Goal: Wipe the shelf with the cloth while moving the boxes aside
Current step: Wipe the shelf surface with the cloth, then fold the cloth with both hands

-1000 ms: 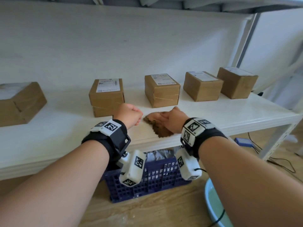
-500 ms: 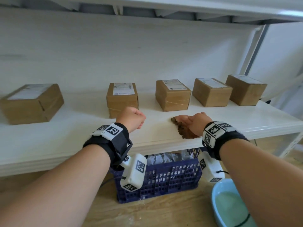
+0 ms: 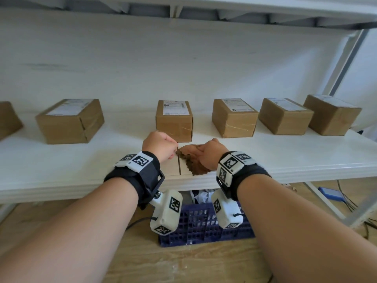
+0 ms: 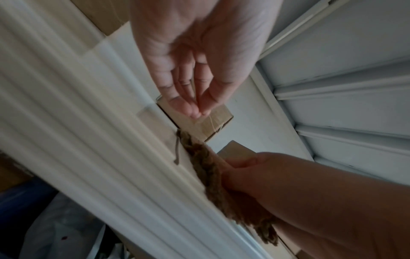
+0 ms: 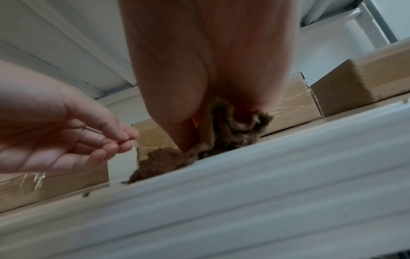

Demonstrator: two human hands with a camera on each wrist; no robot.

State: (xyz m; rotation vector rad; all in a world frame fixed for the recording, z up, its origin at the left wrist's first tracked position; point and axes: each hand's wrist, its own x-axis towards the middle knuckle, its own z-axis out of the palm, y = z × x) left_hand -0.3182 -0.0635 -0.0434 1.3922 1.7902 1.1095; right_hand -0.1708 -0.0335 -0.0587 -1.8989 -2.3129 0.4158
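A brown cloth (image 3: pixel 193 163) lies bunched at the front edge of the white shelf (image 3: pixel 285 160). My right hand (image 3: pixel 212 155) presses on it with fingers curled over it; the right wrist view shows the cloth (image 5: pixel 221 138) crumpled under the palm. My left hand (image 3: pixel 160 147) hovers just left of the cloth, fingers (image 4: pixel 195 99) loosely curled, holding nothing. Several cardboard boxes stand in a row at the back. One box (image 3: pixel 174 119) is right behind my left hand and another (image 3: pixel 234 117) behind my right. In the left wrist view the cloth (image 4: pixel 206 168) hangs over the shelf lip.
A larger box (image 3: pixel 70 121) stands at the left and two more boxes (image 3: pixel 285 115) (image 3: pixel 332 114) at the right. An upper shelf runs overhead, with a metal upright (image 3: pixel 346 62) at the right. A dark blue crate (image 3: pixel 204 225) sits on the floor below.
My right hand has slid the cloth leftward along the front edge, close to my left hand. The left hand has shifted slightly left. The head view has tilted up.
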